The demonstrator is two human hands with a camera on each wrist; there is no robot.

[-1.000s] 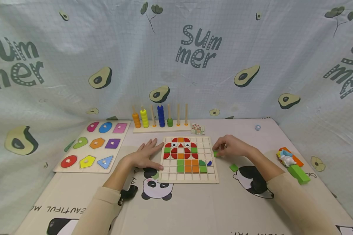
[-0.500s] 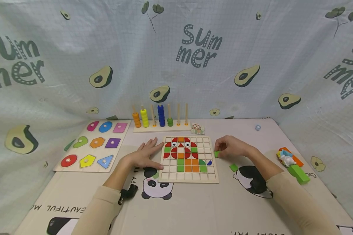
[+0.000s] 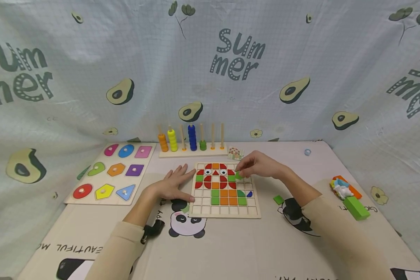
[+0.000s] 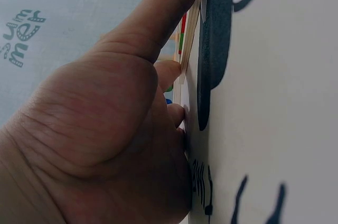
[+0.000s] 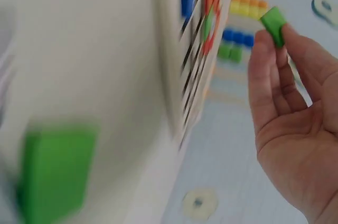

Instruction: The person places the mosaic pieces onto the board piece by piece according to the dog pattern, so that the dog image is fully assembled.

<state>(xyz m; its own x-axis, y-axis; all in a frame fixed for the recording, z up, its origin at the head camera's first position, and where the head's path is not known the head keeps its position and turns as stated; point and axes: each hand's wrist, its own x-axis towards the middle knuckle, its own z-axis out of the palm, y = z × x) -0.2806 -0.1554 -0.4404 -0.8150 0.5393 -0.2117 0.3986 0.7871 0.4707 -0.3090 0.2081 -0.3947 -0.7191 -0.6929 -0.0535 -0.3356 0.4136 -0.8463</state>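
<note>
A wooden grid board (image 3: pixel 200 211) lies mid-table, partly filled with red, orange and green tiles. Two round eyes show among the red ones. My left hand (image 3: pixel 173 186) rests at the board's left edge with fingers spread, thumb and index fingertip right at the frame. Over the board's upper right part, my right hand (image 3: pixel 260 165) pinches a green square tile (image 5: pixel 273 25) between thumb and fingertips. In the board's right part lies a blue piece (image 3: pixel 249 194), tilted in its cell. Another green tile (image 3: pixel 278 200) lies on the table right of the board.
A shape puzzle board (image 3: pixel 70 198) lies at the left. Behind the grid board stand a bead stacker (image 3: pixel 168 154) with coloured rings and a small picture card (image 3: pixel 235 153). Far right are a green block (image 3: pixel 356 208), an orange block (image 3: pixel 352 189) and a small figurine (image 3: pixel 341 189).
My right hand has lifted the green tile from beside the board's right edge and carried it left, over the grid. The left hand has stayed in place.
</note>
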